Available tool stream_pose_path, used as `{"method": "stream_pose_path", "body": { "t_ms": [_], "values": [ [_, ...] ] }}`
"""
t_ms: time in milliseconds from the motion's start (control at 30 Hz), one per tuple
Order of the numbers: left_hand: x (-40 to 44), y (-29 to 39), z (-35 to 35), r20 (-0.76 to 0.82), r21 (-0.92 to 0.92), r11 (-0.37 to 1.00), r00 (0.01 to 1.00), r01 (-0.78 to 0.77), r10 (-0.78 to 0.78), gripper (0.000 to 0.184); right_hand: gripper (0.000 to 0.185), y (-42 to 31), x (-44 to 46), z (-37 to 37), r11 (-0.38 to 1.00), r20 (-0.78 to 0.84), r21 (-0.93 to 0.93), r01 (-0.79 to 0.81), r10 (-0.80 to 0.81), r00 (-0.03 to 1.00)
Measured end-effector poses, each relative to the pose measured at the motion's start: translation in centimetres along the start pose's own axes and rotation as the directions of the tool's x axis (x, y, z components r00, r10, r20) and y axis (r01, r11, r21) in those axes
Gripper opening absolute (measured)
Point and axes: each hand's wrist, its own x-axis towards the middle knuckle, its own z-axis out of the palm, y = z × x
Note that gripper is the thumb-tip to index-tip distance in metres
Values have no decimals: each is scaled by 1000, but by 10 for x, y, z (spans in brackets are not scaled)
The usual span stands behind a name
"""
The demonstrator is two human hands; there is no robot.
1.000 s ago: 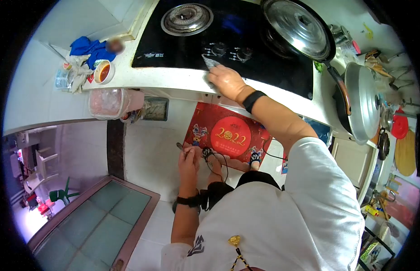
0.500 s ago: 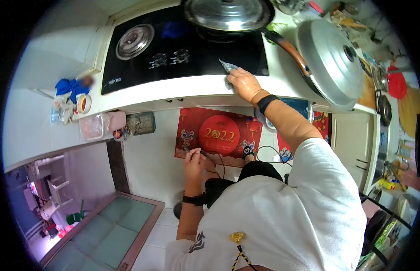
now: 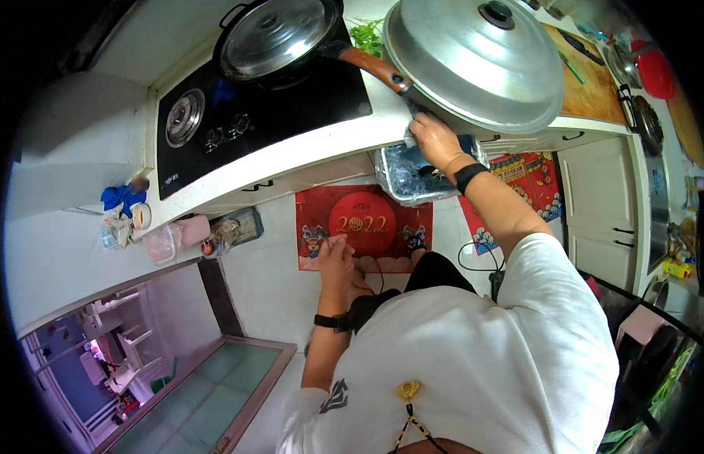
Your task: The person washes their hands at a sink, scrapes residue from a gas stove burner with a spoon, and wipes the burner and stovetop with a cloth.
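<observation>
My right hand [image 3: 437,144] is closed on a small crumpled grey cloth [image 3: 409,138] at the counter's front edge. Just above it are the wooden handle [image 3: 373,69] of the black wok [image 3: 232,74] and a large silver domed lid [image 3: 473,64]. The lid's rim hides part of the counter by my fingers. My left hand [image 3: 334,259] hangs low in front of my body, over the red floor mat [image 3: 363,219]. Its fingers are curled together, and no object shows in them.
The wok, under its own lid [image 3: 280,34], stands on the black gas hob [image 3: 306,106]. A plastic-lined bin [image 3: 403,181] sits below the counter edge. Green leaves [image 3: 367,36] lie behind the handle. A cutting board [image 3: 587,87] with a knife [image 3: 581,47] is at the right.
My right hand has moved right with the cloth, from the hob's front edge to the counter beneath the large lid. The view has shifted right. My left hand stays low.
</observation>
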Motion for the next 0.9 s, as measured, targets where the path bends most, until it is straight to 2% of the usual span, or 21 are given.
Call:
{"method": "stream_pose_path", "body": {
  "t_ms": [67, 200, 267, 333, 400, 467, 500, 533, 567, 600, 667, 900],
  "values": [
    [-8, 8, 24, -16, -16, 997, 997, 71, -71, 10, 9, 3, -21, -15, 1000, -1, -5, 30, -30, 1000],
    [-13, 18, 50, 15, 23, 998, 998, 64, -65, 10, 8, 11, -73, -19, 999, -41, 35, 23, -22, 999],
    [-12, 19, 55, 57, 57, 998, 998, 19, -22, 8, 11, 9, -85, -20, 997, -100, 75, 22, -15, 995],
    [-12, 24, 63, 64, 146, 989, 997, 40, -50, 8, 14, 1, -86, -27, 994, -197, 100, 31, -10, 980],
    [-12, 23, 68, 136, 101, 995, 991, -6, -8, 9, 12, 12, -94, -21, 995, -12, 81, -58, 60, 998],
    [-11, 21, 75, 96, 140, 990, 995, -34, 20, 10, 7, -2, -83, -34, 994, -160, 101, -34, 49, 986],
    [-5, 29, 77, 85, 135, 989, 995, -64, 53, 10, 7, -1, -75, -31, 994, -167, 104, -45, 62, 984],
    [-9, 32, 77, 116, 130, 992, 993, -11, -4, 12, 8, -1, -78, -30, 992, -154, 106, -68, 84, 985],
    [-14, 33, 74, 153, 125, 991, 986, 46, -65, 15, 8, 0, -82, -27, 988, -84, 100, -116, 125, 989],
    [-16, 35, 70, 154, 116, 993, 987, 31, -49, 15, 9, 3, -79, -23, 983, -27, 84, -161, 164, 986],
    [-11, 41, 64, 143, 179, 984, 989, 6, -32, 16, 8, -10, -65, -28, 974, -152, 144, -174, 196, 969],
    [0, 70, -3, 126, 30, 999, 991, 38, -41, 21, 12, -100, -1, -15, 936, -97, 270, -227, 261, 961]
  ]
}}
